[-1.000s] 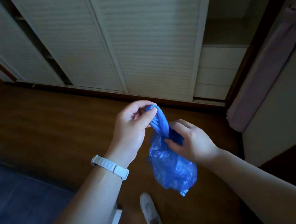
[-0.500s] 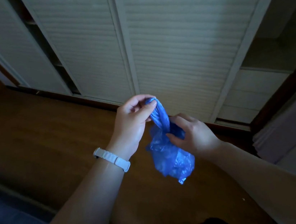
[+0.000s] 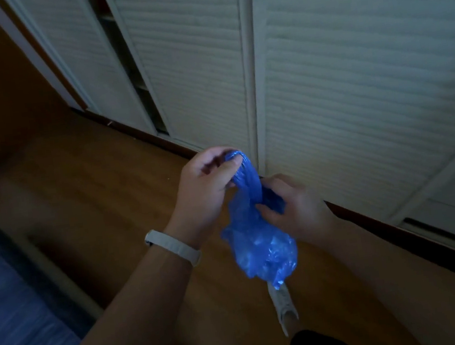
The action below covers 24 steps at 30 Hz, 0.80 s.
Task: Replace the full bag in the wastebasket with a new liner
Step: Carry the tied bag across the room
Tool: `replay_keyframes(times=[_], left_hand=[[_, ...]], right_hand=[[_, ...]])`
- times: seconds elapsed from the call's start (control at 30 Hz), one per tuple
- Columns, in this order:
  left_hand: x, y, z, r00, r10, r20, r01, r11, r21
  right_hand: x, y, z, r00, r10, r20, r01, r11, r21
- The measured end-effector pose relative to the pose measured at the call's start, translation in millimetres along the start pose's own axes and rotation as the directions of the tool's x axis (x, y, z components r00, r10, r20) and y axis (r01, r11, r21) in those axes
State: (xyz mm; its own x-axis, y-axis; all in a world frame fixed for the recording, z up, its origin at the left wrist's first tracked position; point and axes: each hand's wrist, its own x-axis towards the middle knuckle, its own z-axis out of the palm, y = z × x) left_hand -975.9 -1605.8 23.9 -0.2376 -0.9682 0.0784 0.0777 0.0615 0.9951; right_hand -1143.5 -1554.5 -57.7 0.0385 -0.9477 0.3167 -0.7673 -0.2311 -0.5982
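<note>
A blue plastic bag (image 3: 262, 246) hangs bunched in front of me above the wooden floor. My left hand (image 3: 208, 189), with a white band on the wrist, pinches the twisted top of the bag. Lower and to the right, my right hand (image 3: 294, 207) grips the bag's neck, fingers wrapped around the gathered plastic. The bag's rounded bottom dangles free below both hands. No wastebasket is in view.
White louvred closet doors (image 3: 353, 83) stand close ahead, one pair slid partly apart at the left. A wooden floor (image 3: 92, 190) lies below. A blue-covered bed edge (image 3: 8, 317) is at the lower left. My shoe (image 3: 282, 304) shows under the bag.
The view has swung left and closer to the closet doors. Both hands keep the same hold on the blue bag, with the top stretched slightly longer.
</note>
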Motion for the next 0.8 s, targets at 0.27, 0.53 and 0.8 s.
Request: replay_keyframes(times=[0.27,0.53,0.8], left_hand=[[130,2,-1,0.993,-0.033,-0.111,0.043,0.995,0.092],[214,15,-25,0.973,0.010,-0.230,0.018,0.993,0.120],[291,-4,-92,0.948,0.013,-0.319,0.014,0.997,0.082]], right_hand=[[144,66,13,0.980,-0.067,0.187,0.046,0.993,0.110],[262,83,32,0.941,-0.222,0.254,0.180,0.968,0.177],[360,77,90,0.926,-0.250,0.283,0.192,0.957,0.218]])
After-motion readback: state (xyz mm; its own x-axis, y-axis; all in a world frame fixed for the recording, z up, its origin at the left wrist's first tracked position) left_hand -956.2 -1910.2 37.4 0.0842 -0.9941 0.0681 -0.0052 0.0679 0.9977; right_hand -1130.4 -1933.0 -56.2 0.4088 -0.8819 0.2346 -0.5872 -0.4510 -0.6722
